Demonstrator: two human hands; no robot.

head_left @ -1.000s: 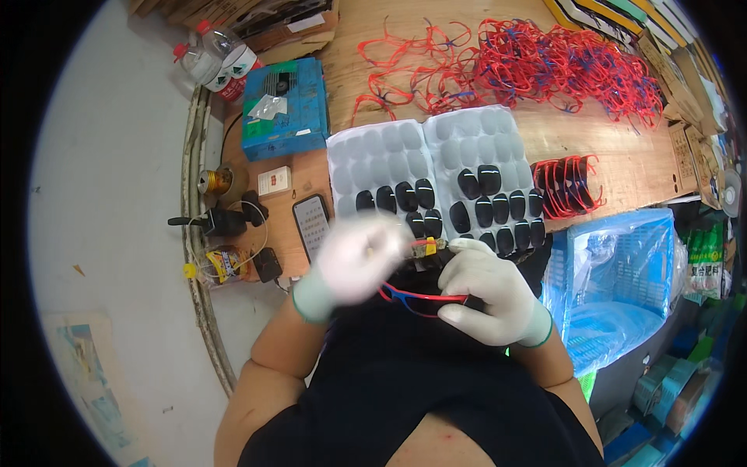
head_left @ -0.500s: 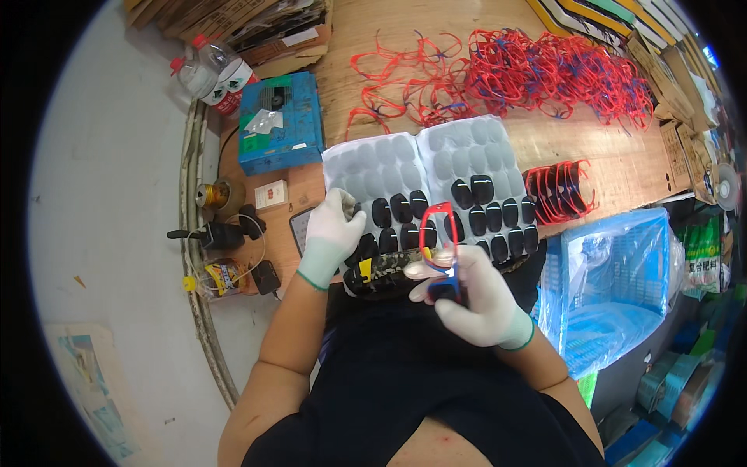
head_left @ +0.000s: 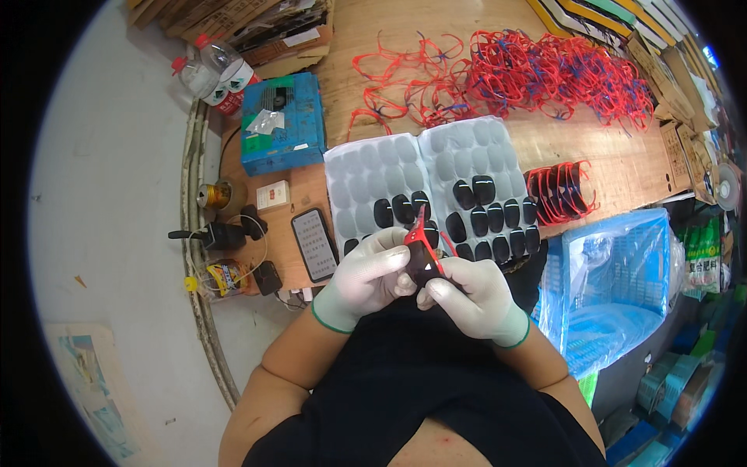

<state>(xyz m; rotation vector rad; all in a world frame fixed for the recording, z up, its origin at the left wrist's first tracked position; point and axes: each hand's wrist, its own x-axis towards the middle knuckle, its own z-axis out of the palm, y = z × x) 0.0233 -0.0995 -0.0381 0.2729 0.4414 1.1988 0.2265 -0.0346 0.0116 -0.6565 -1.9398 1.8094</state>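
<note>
Both hands wear white gloves with green cuffs and meet over the near edge of a lens tray (head_left: pixel 366 179). Between them are red sunglasses (head_left: pixel 416 231), tilted, with a dark lens (head_left: pixel 422 261) at the frame's front. My left hand (head_left: pixel 366 276) is closed on one side, its thumb against the lens edge. With thumb and fingers, my right hand (head_left: pixel 476 300) pinches the other side. The fingers partly hide the frame. Several loose dark lenses (head_left: pixel 482 189) sit in the tray's nearer pockets; the farther pockets look grey and bare.
A heap of red and blue glasses frames (head_left: pixel 552 74) covers the far right. Sunglasses stand in a row (head_left: pixel 560 192) right of the tray. At left are a phone (head_left: pixel 315 245), a blue box (head_left: pixel 282 124) and bottles (head_left: pixel 214 74). A blue crate (head_left: pixel 611 284) stands at right.
My left hand has left the tray's left side and come right to the frame. My right hand has turned the frame lower, and both hands now grip it. The phone is now uncovered.
</note>
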